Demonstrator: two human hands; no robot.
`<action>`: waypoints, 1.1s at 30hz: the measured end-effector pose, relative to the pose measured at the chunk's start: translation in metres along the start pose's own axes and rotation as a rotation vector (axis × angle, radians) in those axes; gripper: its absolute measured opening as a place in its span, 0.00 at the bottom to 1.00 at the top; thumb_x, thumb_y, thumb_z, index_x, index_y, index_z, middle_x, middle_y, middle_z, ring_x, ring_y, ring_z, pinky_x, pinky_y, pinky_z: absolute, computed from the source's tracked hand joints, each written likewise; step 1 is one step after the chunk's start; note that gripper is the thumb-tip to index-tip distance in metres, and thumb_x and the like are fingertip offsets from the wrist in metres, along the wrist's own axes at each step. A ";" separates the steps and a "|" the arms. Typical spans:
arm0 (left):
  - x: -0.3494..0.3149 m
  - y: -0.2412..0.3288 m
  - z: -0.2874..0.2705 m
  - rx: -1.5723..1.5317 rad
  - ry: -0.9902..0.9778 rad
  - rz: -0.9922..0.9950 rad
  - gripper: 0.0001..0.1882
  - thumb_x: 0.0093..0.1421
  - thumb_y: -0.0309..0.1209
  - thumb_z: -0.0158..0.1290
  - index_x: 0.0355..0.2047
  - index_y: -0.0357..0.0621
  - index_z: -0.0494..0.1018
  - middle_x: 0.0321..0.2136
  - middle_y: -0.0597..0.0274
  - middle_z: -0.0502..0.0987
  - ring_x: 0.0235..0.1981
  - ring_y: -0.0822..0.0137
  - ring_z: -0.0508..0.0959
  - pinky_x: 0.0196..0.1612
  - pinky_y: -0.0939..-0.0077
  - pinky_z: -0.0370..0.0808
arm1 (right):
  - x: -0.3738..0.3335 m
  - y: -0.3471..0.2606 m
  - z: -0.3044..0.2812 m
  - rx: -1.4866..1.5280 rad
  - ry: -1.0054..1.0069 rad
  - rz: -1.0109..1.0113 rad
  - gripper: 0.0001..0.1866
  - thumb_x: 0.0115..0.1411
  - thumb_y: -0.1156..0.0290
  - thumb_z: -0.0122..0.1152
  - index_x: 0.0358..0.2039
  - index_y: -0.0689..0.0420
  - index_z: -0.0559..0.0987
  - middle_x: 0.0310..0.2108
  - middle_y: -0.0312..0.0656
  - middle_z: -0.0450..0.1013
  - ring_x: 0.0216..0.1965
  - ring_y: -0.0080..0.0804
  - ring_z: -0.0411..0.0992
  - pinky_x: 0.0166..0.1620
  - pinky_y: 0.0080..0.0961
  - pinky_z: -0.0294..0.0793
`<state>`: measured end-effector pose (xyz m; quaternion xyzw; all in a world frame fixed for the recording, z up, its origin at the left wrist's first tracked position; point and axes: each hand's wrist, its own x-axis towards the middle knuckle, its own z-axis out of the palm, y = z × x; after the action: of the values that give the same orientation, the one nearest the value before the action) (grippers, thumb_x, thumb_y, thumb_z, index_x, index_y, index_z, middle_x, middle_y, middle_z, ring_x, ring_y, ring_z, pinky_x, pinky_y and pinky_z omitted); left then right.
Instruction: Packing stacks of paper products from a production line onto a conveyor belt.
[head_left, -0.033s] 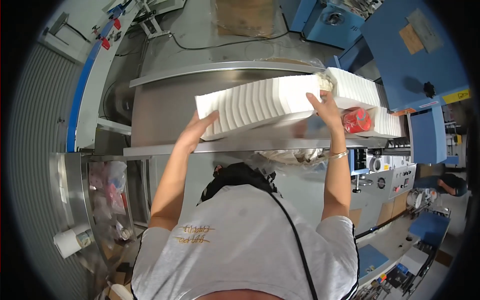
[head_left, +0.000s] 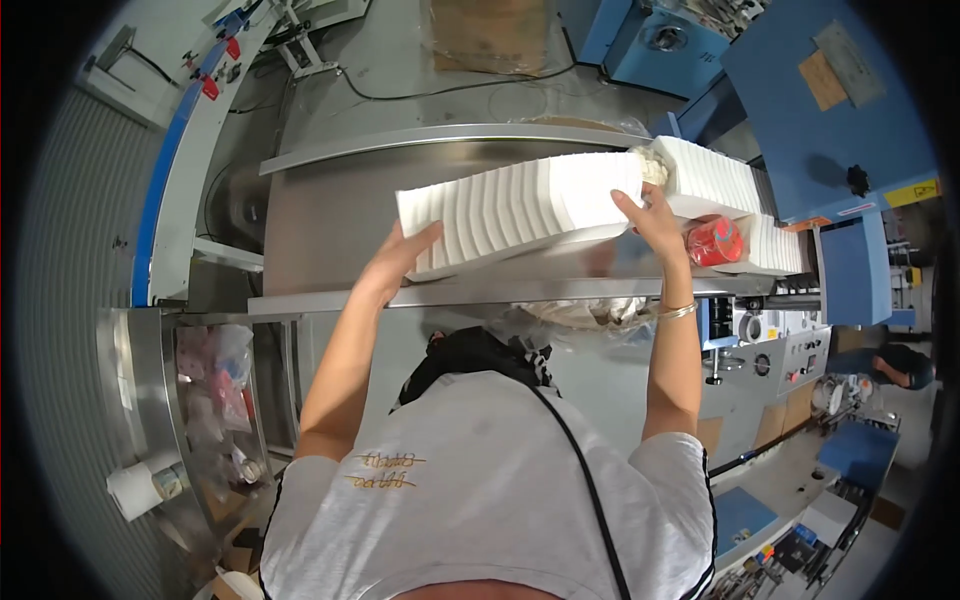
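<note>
White pad stack [head_left: 500, 205] is up between both hands, lengthwise over the metal trough [head_left: 325, 225], slightly tilted, right end higher. Can't tell if its underside touches the metal. Left hand [head_left: 392, 262] clamps the left end, thumb on the near face; right hand [head_left: 652, 222] pinches the right end the same way, fingers partly hidden. Grip spans the full length, so I'd guess the end squeeze keeps the loose layers from fanning out. Trough has raised long edges, which probably stop things sliding off. Just past the right hand: a cream bundle [head_left: 653, 166], then two more white stacks, back one [head_left: 710, 180] and front one [head_left: 775, 246], both butted toward the machine end. Red can-shaped thing [head_left: 714, 241] lies by the front stack, maybe as a stop or weight; can't see if it holds anything. Below the near edge, a clear plastic bag [head_left: 590, 313] with whitish stuff bunched in it. Lower left, metal rack [head_left: 180, 420] holds clear bags, one with pink contents [head_left: 232, 392]. Farther out: blue machine [head_left: 860, 110] right, brown cardboard [head_left: 490, 35] on the far floor.
</note>
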<state>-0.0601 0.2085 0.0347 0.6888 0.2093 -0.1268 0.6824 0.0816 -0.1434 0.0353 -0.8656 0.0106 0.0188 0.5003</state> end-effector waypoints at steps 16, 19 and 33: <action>0.033 -0.029 -0.169 -0.141 -0.165 -0.138 0.50 0.53 0.58 0.54 0.66 0.42 0.45 0.67 0.52 0.44 0.68 0.55 0.40 0.64 0.50 0.32 | -0.024 0.021 0.051 0.451 -0.382 0.422 0.35 0.60 0.37 0.45 0.44 0.59 0.74 0.33 0.33 0.71 0.33 0.19 0.68 0.38 0.15 0.71; 0.011 -0.002 -0.145 0.050 -0.013 -0.209 0.51 0.53 0.60 0.52 0.66 0.44 0.44 0.66 0.51 0.44 0.68 0.55 0.39 0.64 0.48 0.32 | -0.027 -0.009 0.070 0.318 -0.449 0.379 0.48 0.57 0.32 0.43 0.60 0.65 0.60 0.59 0.51 0.57 0.60 0.41 0.54 0.60 0.32 0.53; 0.002 0.012 -0.101 0.016 -0.092 -0.058 0.41 0.49 0.44 0.62 0.60 0.40 0.59 0.54 0.53 0.68 0.59 0.60 0.63 0.62 0.68 0.53 | -0.052 -0.058 0.117 0.256 -0.568 0.224 0.42 0.51 0.56 0.66 0.60 0.66 0.60 0.58 0.46 0.61 0.60 0.35 0.56 0.62 0.29 0.51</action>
<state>-0.0640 0.3092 0.0486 0.6812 0.1966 -0.1797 0.6819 0.0297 -0.0135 0.0295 -0.7494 -0.0320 0.3129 0.5826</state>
